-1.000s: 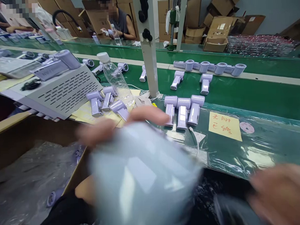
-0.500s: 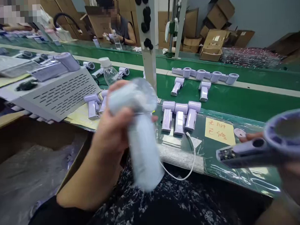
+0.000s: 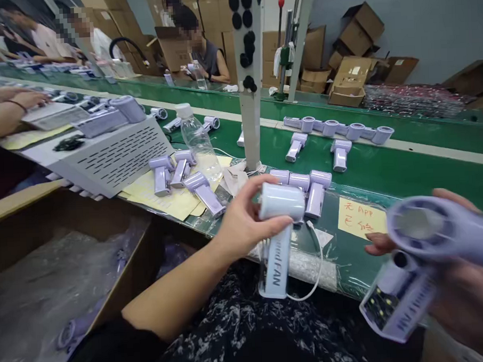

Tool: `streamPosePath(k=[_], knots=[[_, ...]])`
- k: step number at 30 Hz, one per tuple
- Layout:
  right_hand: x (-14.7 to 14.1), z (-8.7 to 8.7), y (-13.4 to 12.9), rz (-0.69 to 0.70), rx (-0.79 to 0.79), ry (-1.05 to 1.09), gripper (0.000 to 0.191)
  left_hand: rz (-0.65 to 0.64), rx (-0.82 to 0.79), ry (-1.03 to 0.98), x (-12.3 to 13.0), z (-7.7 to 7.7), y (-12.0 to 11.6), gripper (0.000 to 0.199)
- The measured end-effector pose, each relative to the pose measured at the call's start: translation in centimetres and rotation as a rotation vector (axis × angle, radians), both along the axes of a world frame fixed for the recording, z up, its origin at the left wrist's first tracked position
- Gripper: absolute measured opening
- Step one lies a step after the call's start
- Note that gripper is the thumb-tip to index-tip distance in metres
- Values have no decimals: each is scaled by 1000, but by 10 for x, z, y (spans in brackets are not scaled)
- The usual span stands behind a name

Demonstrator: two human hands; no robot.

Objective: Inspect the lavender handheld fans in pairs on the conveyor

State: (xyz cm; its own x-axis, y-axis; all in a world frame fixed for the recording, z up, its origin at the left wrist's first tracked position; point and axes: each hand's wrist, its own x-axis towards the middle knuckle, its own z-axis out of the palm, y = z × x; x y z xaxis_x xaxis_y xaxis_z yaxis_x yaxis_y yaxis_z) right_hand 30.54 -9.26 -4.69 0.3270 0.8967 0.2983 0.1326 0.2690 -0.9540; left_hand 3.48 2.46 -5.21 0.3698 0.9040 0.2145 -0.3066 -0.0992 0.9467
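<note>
My left hand (image 3: 253,218) grips a light blue handheld fan (image 3: 282,201) by its round head, with the lettered handle hanging down over the table's front edge. At the right, my right hand (image 3: 462,283) is wrapped round a purple fan (image 3: 417,296) whose handle is open and shows a circuit board. A second purple fan part (image 3: 468,235) with a ring-shaped head lies across it in the same hand. Just behind the blue fan stand several purple fans (image 3: 316,194) on the table. A white cable (image 3: 320,257) loops beside its handle.
A clear bottle (image 3: 200,145) stands left of the metal post (image 3: 250,116). More purple fans (image 3: 161,174) lie on yellow paper beside a slotted grey box (image 3: 120,154). A yellow note (image 3: 361,218) lies at right. Below left is a carton (image 3: 121,277) with plastic bags. People sit across the belt.
The blue fan and my left hand have moved right, and the fan now hangs more upright. My right hand has turned its purple pieces, so the open handle points down.
</note>
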Motion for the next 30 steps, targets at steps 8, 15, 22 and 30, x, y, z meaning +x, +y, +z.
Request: streamPosePath(k=[8, 15, 22, 30], knots=[[-39, -41, 22, 53, -212, 260, 47, -40, 94, 232, 21, -26, -14, 70], [-48, -44, 15, 35, 60, -130, 76, -23, 825, 203, 11, -21, -12, 69], [-53, -26, 13, 227, 378, -294, 39, 94, 1297, 226, -2, -19, -1, 12], [-36, -43, 13, 143, 135, -322, 91, 116, 1280, 89, 8, -34, 5, 36]])
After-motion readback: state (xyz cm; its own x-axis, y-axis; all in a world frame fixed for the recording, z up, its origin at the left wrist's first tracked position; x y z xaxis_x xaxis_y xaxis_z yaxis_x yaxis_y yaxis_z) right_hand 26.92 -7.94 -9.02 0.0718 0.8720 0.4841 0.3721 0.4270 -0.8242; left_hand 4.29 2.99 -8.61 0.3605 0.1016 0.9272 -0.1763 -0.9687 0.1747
